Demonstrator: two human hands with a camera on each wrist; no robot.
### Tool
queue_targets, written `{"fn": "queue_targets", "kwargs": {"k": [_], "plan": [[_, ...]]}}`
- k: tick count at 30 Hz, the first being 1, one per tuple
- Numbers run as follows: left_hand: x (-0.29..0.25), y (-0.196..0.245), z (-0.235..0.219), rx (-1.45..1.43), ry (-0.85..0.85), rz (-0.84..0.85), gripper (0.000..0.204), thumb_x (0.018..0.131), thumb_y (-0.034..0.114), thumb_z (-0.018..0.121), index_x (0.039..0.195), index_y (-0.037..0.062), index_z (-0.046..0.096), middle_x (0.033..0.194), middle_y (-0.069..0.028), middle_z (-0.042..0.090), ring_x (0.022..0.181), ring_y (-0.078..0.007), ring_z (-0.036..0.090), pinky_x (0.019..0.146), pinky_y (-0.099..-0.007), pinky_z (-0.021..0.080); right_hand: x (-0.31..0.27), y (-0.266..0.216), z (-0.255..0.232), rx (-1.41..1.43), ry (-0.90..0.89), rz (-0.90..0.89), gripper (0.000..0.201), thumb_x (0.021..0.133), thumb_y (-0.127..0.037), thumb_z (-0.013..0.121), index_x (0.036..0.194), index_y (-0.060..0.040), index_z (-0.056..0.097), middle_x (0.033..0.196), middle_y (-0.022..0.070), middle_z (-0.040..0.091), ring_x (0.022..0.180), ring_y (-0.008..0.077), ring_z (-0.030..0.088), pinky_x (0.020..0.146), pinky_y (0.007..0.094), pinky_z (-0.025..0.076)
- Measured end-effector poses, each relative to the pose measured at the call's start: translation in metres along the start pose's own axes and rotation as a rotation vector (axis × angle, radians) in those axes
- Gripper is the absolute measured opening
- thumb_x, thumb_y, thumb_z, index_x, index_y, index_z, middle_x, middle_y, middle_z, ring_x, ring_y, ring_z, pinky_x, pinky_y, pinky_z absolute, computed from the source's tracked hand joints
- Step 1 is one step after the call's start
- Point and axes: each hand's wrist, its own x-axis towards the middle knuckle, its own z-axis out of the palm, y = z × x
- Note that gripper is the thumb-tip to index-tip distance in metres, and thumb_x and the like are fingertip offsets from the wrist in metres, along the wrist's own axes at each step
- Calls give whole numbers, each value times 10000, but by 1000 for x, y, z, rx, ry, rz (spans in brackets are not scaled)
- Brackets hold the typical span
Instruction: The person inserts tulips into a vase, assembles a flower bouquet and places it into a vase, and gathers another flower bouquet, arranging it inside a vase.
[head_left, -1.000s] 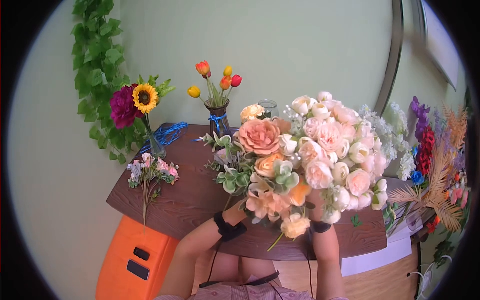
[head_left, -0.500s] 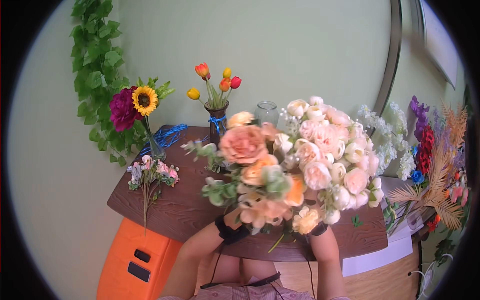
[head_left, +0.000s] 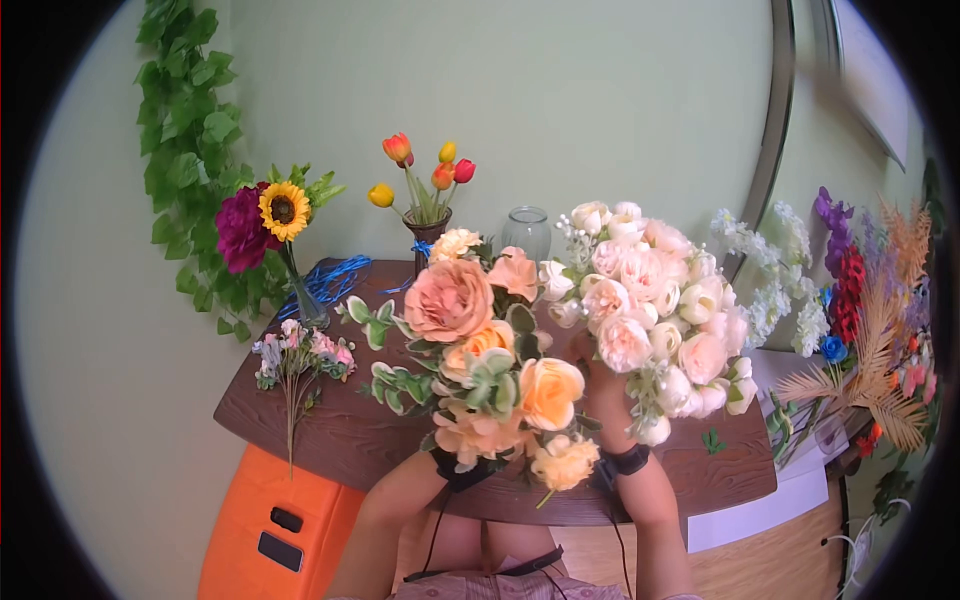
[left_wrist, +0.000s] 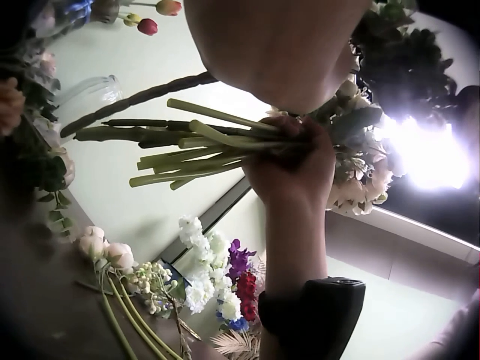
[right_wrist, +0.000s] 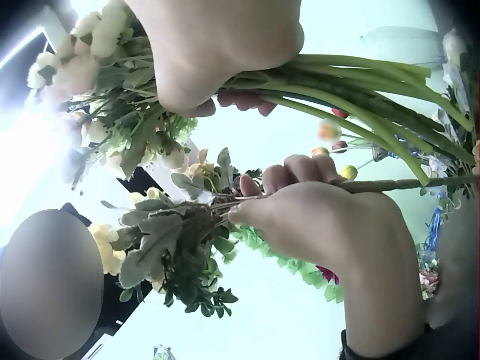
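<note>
My left hand (right_wrist: 315, 199) grips a peach-and-orange bouquet (head_left: 450, 300) by its brown stem; grey-green leaves spread around its blooms. In the head view these blooms cover that hand. My right hand (left_wrist: 292, 161) has its fingers wrapped round the thick green stems (left_wrist: 202, 146) of a pink-and-white bouquet (head_left: 655, 280). Both bouquets are held upright, side by side over the dark wooden table (head_left: 390, 440), the peach one on the left. In the right wrist view the green stems cross close to the brown stem (right_wrist: 405, 184).
Behind the bouquets stand a clear glass jar (head_left: 527, 236) and a tulip vase (head_left: 428, 225). On the left are a sunflower vase (head_left: 312, 300), blue ribbon (head_left: 340, 275) and a small pink flower bunch (head_left: 295, 365). More flowers (head_left: 860, 330) crowd the right side. A green leaf scrap (head_left: 713, 440) lies on the table.
The peach bouquet has moved left, away from the pink-and-white one, opening a gap between them. The pink-and-white bouquet has shifted slightly left. The glass jar behind shows more fully.
</note>
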Motion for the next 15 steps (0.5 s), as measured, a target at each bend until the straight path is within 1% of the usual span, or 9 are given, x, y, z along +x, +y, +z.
{"fn": "queue_targets", "kwargs": {"k": [2, 3, 4, 6, 7, 9, 10, 12, 15], "plan": [[17, 4, 6, 30, 19, 0, 292, 870, 166, 453, 1100, -2, 511, 1034, -120, 571, 929, -228, 544, 803, -314, 433, -18, -8, -12, -9, -22, 53, 154, 813, -60, 494, 958, -17, 464, 778, 84, 503, 696, 195, 487, 670, 321, 425], [20, 5, 8, 46, 28, 1, 291, 869, 167, 453, 1099, -2, 512, 1034, -120, 571, 929, -228, 544, 802, -314, 433, -14, -10, -18, -13, -33, 79, 158, 815, -64, 494, 963, -16, 465, 786, 86, 505, 706, 197, 488, 676, 322, 425], [18, 4, 9, 61, 38, 1, 291, 869, 167, 454, 1099, -2, 512, 1034, -120, 572, 929, -228, 545, 802, -314, 433, 2, -22, -9, -17, -44, 105, 162, 816, -68, 493, 967, -16, 466, 795, 88, 507, 716, 199, 490, 682, 323, 424], [-1, -3, 6, 93, 58, 3, 291, 868, 168, 455, 1098, -1, 513, 1033, -120, 572, 928, -229, 545, 802, -315, 433, -1, -35, -6, -24, -67, 158, 171, 819, -77, 492, 977, -15, 468, 812, 91, 511, 735, 203, 492, 694, 325, 424], [-15, -7, 4, 109, 68, 5, 291, 868, 168, 455, 1097, -1, 513, 1033, -120, 572, 928, -229, 545, 802, -315, 433, -23, -33, -20, -27, -79, 184, 175, 821, -81, 492, 981, -15, 469, 821, 93, 513, 745, 205, 494, 700, 326, 424], [-17, -7, 6, 141, 90, 11, 290, 867, 169, 456, 1096, 0, 514, 1033, -120, 572, 928, -229, 546, 801, -316, 433, -120, -10, -79, -31, -106, 234, 184, 824, -89, 491, 990, -14, 471, 838, 96, 518, 765, 209, 496, 712, 328, 423], [-25, -10, 5, 156, 102, 15, 290, 866, 169, 457, 1095, 0, 514, 1033, -120, 572, 928, -229, 546, 801, -317, 433, -142, -7, -93, -34, -120, 260, 188, 826, -94, 491, 995, -13, 472, 847, 98, 520, 775, 211, 498, 718, 329, 423], [-18, -2, 10, 185, 125, 22, 290, 866, 170, 458, 1094, 0, 515, 1033, -120, 573, 928, -230, 546, 801, -317, 433, -120, -25, -83, -40, -150, 313, 197, 829, -102, 490, 1004, -12, 474, 864, 102, 524, 795, 215, 500, 730, 330, 422], [-30, -7, 10, 228, 157, 30, 289, 864, 170, 460, 1092, 1, 516, 1032, -119, 573, 927, -230, 547, 800, -318, 433, -94, -51, -71, -51, -191, 392, 212, 834, -115, 489, 1017, -11, 477, 890, 107, 531, 824, 221, 505, 748, 333, 421]]}}
